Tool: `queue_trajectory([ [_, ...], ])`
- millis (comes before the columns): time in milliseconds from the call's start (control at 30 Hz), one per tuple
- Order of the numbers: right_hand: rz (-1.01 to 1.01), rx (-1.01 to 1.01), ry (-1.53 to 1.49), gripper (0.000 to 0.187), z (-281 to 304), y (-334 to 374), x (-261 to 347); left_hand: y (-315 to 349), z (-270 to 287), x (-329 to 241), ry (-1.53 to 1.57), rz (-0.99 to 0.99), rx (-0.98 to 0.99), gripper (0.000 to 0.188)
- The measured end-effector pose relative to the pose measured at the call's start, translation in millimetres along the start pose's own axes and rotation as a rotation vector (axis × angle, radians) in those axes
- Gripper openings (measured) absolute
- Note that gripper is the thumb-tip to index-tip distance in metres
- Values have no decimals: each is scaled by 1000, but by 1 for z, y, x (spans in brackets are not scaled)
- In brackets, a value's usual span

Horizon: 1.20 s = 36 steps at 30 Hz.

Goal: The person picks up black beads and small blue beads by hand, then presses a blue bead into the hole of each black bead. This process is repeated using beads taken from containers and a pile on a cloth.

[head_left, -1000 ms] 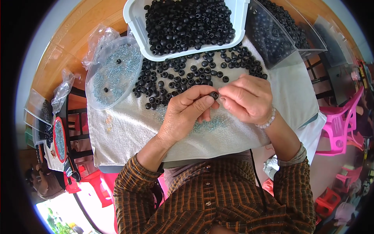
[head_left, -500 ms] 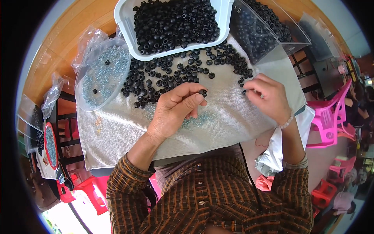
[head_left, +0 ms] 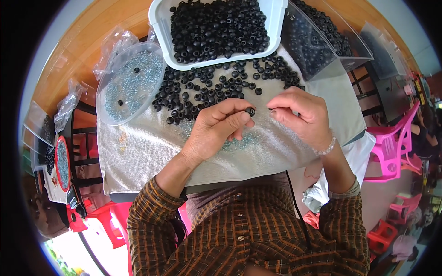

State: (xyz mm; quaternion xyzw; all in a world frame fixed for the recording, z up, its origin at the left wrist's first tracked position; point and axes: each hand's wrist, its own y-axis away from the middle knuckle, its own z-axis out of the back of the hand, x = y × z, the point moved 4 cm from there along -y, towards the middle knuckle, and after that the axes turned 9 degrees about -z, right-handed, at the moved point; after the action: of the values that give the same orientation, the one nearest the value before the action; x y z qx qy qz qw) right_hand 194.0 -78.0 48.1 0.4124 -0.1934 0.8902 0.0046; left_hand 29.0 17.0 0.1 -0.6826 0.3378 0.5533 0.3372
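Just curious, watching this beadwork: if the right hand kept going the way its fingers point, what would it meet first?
Probably the black bead pinched in the left hand; the right hand points straight at it, though depth is unclear.

We cannot make out what our right hand (head_left: 301, 117) pinches; it is too thin to tell. Our left hand (head_left: 216, 131) covers part of the small blue beads (head_left: 251, 138) beneath it. Beyond both hands, the white tray (head_left: 159, 20) runs past the top edge.

Matt black bead (head_left: 250, 111) pinched in the left hand (head_left: 216, 133); beneath it, a rough woven cloth (head_left: 147, 152) — silvery-grey. Beyond the fingers: glossy white plastic tray (head_left: 159, 20), clear plastic lid (head_left: 110, 87) (smooth), varnished wood table (head_left: 87, 41).
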Motion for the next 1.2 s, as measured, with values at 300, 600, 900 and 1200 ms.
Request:
queue_trajectory([
  [300, -33, -90, -211, 15, -23, -6, 5, 1, 3, -1, 24, 22, -18, 23],
  [600, 55, -74, -191, 12, -28, -3, 3, 1, 5, 0, 9, 38, -14, 25],
  [900, 32, -99, -248, 14, -32, 0, 0, 1, 4, 0, 48, 37, -19, 23],
  [1200, 149, -156, -88, 16, -31, 0, 4, 1, 2, -1, 45, 33, -8, 24],
])
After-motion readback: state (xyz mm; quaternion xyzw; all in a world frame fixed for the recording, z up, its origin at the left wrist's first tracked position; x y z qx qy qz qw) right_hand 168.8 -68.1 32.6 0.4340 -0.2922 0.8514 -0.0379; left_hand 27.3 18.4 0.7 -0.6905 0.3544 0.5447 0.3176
